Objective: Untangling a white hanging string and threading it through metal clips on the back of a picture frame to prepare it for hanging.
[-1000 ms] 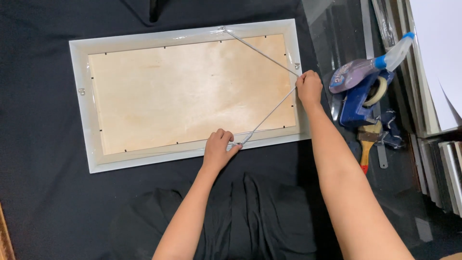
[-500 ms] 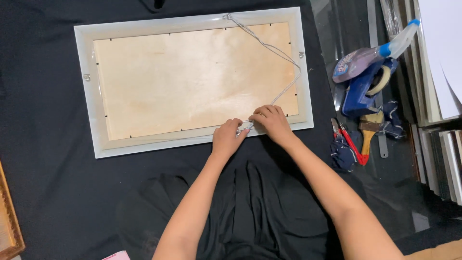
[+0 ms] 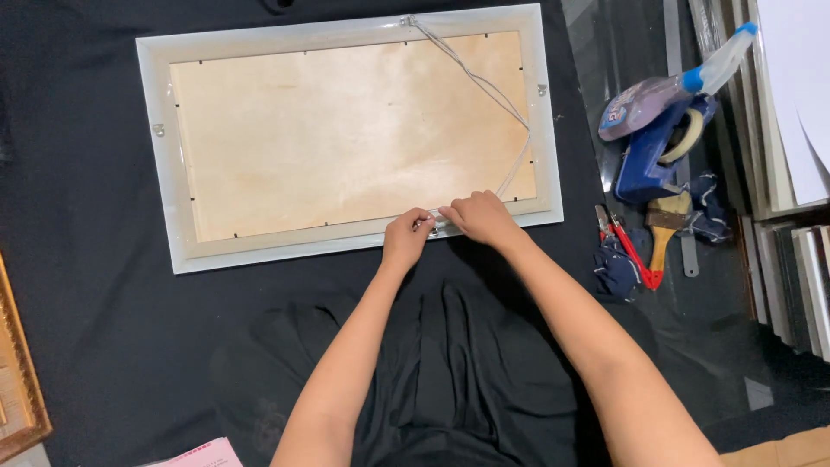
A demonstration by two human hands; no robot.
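A black cloth covers the worktop (image 3: 95, 329), and on it lies a white rectangular picture frame (image 3: 160, 216), face down, with its pale plywood backing board (image 3: 346, 138) up. A thin grey hanging wire (image 3: 484, 86) runs slack from a fitting on the far rail, bends near the right rail and comes down to the near rail. There both hands meet: the left hand (image 3: 406, 239) and the right hand (image 3: 478, 216) each pinch closed on the wire's end at a small metal fitting.

The wire looks springy and thin, likely to slip or prick, so it is best gripped close to the fitting. The frame seems light but rigid; its corners and hidden front probably mark easily.

To the right lie a blue tape dispenser (image 3: 648, 156), a spray bottle (image 3: 666, 86), a wooden-handled brush (image 3: 667, 220) and red-handled pliers (image 3: 631, 255).
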